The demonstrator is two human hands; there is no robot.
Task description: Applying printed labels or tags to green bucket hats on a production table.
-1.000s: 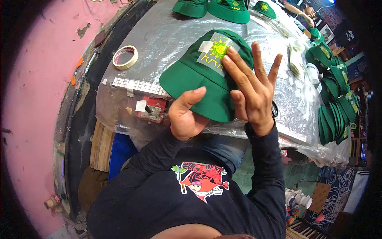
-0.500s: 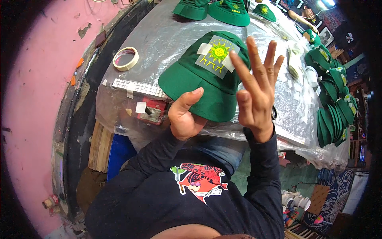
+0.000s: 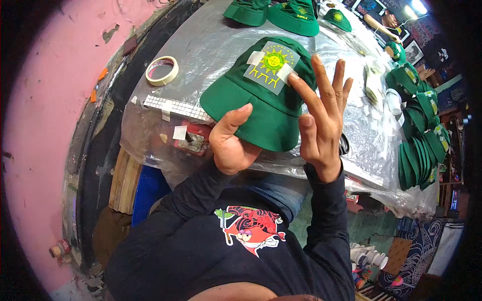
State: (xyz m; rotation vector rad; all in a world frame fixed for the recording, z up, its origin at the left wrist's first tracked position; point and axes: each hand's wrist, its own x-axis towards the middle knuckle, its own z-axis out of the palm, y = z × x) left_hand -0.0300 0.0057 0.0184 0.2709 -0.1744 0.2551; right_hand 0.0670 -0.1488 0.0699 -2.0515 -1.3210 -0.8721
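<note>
A green cap (image 3: 266,118) is held up in front of me by my left hand (image 3: 232,143). Its fingers go under the brim, hidden, while the thumb stands up beside the brim's edge. On the cap's front lies a clear film patch (image 3: 271,88) with a yellow sun emblem (image 3: 274,61). Two pieces of whitish tape hold the film, one at the left and one at the right. My right hand (image 3: 324,120) has its fingers spread, the index fingertip at the right-hand tape piece (image 3: 285,73).
A tape roll (image 3: 162,70) and a white-squared strip (image 3: 175,107) lie on the plastic-covered table (image 3: 201,55). More green caps (image 3: 293,19) stand at the back; stacked caps (image 3: 419,155) line the right. Another person's arm (image 3: 381,29) shows far right.
My right index finger has come down slightly onto the right-hand tape piece. The cap and both hands have shifted only a little; the view has moved slightly.
</note>
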